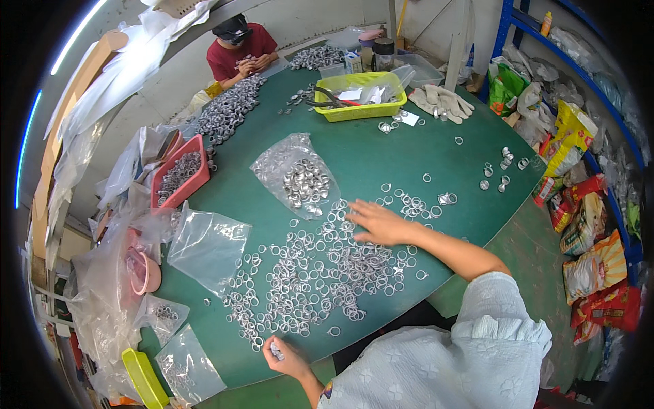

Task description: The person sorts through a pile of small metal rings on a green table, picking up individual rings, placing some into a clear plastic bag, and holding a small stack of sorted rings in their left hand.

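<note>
Many small grey metal rings (357, 269), each with a little tab, lie in a loose spread over the green table (436, 143). At the far edge of this spread, my right hand (378, 222) lies palm down with its fingers stretched out, and it grips nothing that I can see. By the table's near edge my left hand (287, 358) is closed round a few grey metal pieces that look like the same rings; the fingers partly hide them. Just beyond my right hand lies a clear plastic bag (276, 163) with shinier round metal parts (306, 183) at its mouth.
A pink bin (194, 183) of metal parts and flat clear bags (208, 249) line the left side. Farther back are a yellow-green basket (361, 112), work gloves (441, 102) and a heap of parts (231, 109). Another person (242, 51) handles something at the far left.
</note>
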A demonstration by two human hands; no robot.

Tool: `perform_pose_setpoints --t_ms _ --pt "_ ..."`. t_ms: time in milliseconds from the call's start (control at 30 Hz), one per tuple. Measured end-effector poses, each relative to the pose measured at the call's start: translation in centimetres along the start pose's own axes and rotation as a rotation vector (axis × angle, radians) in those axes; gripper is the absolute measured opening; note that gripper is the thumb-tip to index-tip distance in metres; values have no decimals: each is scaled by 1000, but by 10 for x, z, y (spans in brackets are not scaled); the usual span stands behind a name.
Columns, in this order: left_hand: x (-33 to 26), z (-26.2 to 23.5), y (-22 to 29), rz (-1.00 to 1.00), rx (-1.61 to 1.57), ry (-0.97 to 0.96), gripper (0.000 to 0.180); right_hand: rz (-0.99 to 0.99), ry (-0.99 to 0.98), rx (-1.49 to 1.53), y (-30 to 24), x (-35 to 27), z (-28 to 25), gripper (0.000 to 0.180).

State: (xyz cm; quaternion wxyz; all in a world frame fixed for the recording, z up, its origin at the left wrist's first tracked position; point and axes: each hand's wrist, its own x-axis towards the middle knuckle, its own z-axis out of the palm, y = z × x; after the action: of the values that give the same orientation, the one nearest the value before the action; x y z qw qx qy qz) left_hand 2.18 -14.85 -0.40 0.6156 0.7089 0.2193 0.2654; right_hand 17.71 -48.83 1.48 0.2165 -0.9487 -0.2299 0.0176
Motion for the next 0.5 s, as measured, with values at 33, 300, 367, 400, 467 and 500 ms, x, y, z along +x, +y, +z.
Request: perform_pose_setpoints --t_ms 33,300,367,400,467,500 --pt "0 1 1 -10 -5 -10 6 -27 -5 43 -4 -15 -3 53" --pt "0 0 -1 3 25 -5 6 505 591 -141 33 -96 -54 34" --pt "0 0 4 -11 23 -28 7 665 559 -187 46 -120 -58 32" --pt "0 0 5 -19 24 -39 7 721 460 -125 46 -128 -62 30" --pt "3 -1 0 -10 8 -36 7 663 519 -159 51 -132 -56 20" --pt "3 -1 -2 -6 -1 -36 7 653 535 -136 53 -133 -54 17"
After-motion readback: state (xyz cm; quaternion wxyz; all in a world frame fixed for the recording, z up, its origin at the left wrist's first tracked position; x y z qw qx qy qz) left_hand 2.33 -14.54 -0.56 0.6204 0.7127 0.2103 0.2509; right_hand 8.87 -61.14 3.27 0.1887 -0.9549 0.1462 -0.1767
